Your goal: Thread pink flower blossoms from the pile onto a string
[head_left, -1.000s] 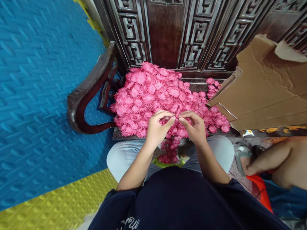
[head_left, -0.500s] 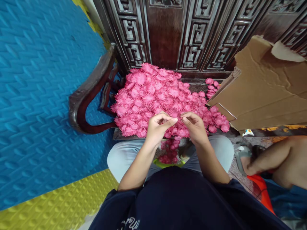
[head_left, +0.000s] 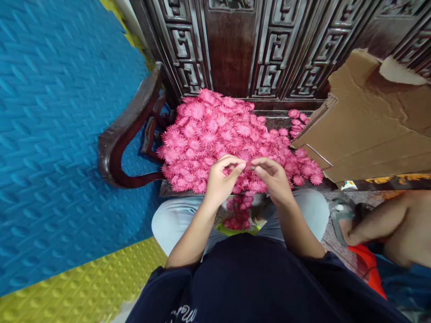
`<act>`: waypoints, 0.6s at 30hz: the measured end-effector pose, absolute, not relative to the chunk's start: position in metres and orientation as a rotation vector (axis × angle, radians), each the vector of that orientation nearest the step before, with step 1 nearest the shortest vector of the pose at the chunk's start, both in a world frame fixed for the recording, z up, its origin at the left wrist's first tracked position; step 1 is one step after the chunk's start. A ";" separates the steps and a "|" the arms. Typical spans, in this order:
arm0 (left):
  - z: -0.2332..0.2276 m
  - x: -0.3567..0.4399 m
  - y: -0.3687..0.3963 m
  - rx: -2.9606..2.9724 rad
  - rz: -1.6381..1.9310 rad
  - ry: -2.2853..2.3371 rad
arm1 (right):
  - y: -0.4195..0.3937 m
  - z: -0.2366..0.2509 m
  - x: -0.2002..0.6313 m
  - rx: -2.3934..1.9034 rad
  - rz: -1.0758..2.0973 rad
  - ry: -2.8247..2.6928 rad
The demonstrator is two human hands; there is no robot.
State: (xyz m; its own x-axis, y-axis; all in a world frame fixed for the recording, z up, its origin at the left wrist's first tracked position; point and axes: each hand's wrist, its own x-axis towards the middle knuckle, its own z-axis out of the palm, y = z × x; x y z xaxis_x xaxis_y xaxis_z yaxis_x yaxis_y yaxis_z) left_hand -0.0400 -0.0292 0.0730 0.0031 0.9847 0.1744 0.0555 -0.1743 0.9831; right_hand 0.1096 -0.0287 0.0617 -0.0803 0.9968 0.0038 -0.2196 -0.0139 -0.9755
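Observation:
A big heap of pink fabric flowers [head_left: 215, 134] covers the seat of a dark carved wooden chair [head_left: 125, 134]. My left hand [head_left: 220, 179] and my right hand [head_left: 273, 178] are together over the heap's near edge, fingertips almost touching. Both pinch a small pink flower piece [head_left: 248, 167] between thumbs and forefingers; most of it is hidden by my fingers. Below my hands, between my knees, more pink flowers [head_left: 237, 213] lie in a yellow-green container.
Flattened brown cardboard [head_left: 370, 121] leans on the chair at right. Blue foam matting [head_left: 60, 134] and a yellow mat [head_left: 84, 287] cover the floor at left. Another person's limb [head_left: 387, 229] rests at right beside a sandal [head_left: 338, 215] and something orange.
My hands stayed together at the heap's near edge; the fingers shifted slightly while working the small flower piece. The view moved a little.

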 end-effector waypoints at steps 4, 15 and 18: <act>0.073 -0.036 -0.029 1.530 1.321 1.231 | -0.028 0.060 0.106 -1.128 1.248 -1.103; 0.053 -0.062 0.018 1.161 1.813 1.579 | -0.011 0.047 0.118 -1.118 1.106 -0.704; 0.050 -0.079 0.048 1.276 1.870 1.925 | -0.005 0.045 0.126 -1.119 1.039 -0.646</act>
State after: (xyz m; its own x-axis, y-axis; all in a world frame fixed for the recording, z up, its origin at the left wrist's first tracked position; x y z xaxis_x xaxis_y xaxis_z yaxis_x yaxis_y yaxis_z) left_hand -0.0787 0.0482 0.0500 -0.6196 0.6587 0.4269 0.4457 -0.1524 0.8821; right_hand 0.1264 -0.0051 0.0452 0.4079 0.9102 -0.0719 -0.3390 0.0778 -0.9376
